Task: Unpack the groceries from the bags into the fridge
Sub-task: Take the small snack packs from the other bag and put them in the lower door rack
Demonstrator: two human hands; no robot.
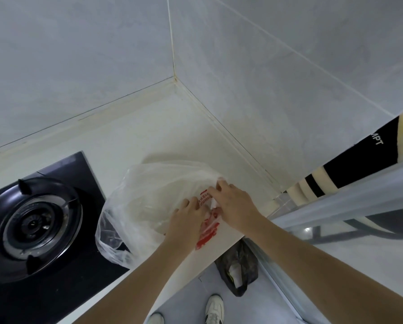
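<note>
Both hands, left hand [188, 212] and right hand [233, 203], pinch the thin plastic bag [149, 202] at its mouth; likely light, limp, slippery, so grip bunched film near red print.

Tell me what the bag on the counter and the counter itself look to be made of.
The bag looks like thin translucent plastic film with red print: it crumples, and both hands grip it. The counter looks like smooth cream stone or composite, faintly glossy; which one is unclear.
</note>
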